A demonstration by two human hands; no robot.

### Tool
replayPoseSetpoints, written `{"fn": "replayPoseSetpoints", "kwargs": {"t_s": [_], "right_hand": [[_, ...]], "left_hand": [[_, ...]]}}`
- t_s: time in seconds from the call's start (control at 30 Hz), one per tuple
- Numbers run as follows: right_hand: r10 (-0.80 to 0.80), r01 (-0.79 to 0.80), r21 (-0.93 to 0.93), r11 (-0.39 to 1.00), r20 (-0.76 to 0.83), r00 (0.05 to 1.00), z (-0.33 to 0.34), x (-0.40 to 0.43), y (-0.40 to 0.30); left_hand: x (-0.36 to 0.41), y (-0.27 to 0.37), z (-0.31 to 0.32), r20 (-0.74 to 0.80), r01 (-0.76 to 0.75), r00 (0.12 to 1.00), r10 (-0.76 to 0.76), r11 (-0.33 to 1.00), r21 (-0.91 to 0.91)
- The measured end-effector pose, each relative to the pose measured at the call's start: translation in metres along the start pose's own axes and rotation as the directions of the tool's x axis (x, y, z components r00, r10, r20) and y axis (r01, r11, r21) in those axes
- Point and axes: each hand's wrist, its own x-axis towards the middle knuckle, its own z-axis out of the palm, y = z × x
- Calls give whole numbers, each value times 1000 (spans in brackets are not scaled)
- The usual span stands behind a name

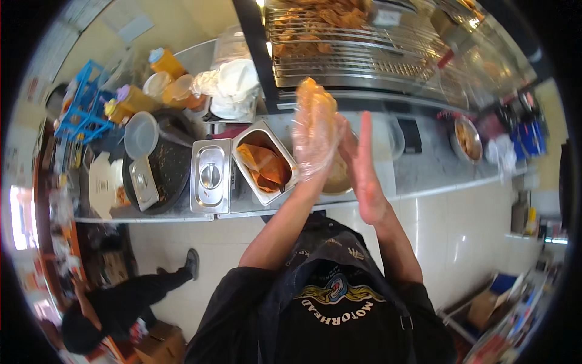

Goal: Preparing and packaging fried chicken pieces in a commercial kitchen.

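Note:
My left hand [313, 129] wears a clear plastic glove, orange over the fingers; it is held up with fingers extended, and I see no separate thing in it. Beside it my right hand [363, 168] is bare, fingers straight, palm turned towards the left one. Whether the two touch is unclear. Left of the gloved hand sits a steel food pan [291, 166] with orange, sauce-coated contents [263, 166]. Next to that pan is a steel container with a lid [210, 176]. Partly hidden behind my forearms, a round bowl [337, 179] holds something pale.
A heated display cabinet [345, 63] with fried food on racks stands behind the counter [427, 170]. Sauce bottles [168, 63], a blue crate [84, 104] and a dark round pan [170, 182] crowd the left. A bowl of food [467, 139] is at right. Another person [122, 295] is lower left.

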Motion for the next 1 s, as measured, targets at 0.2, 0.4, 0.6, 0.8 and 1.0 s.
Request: {"fn": "replayPoseSetpoints", "kwargs": {"t_s": [0.2,0.4,0.6,0.8,1.0], "right_hand": [[76,-70,117,991,-47,996,-33,-7,24],[166,-162,153,975,-13,986,-70,0,30],[558,-555,-57,830,68,827,-62,-19,54],[416,-512,-578,636,-302,858,-33,-18,73],[169,-387,-862,327,-350,921,-23,-3,99]], "left_hand": [[-28,18,24,321,537,823,-469,826,-172],[-55,69,-61,671,391,695,-257,919,-54],[8,67,-186,597,487,659,-458,864,125],[149,-43,-203,317,174,876,-364,850,496],[191,-149,-186,647,-573,762,5,471,671]]}}
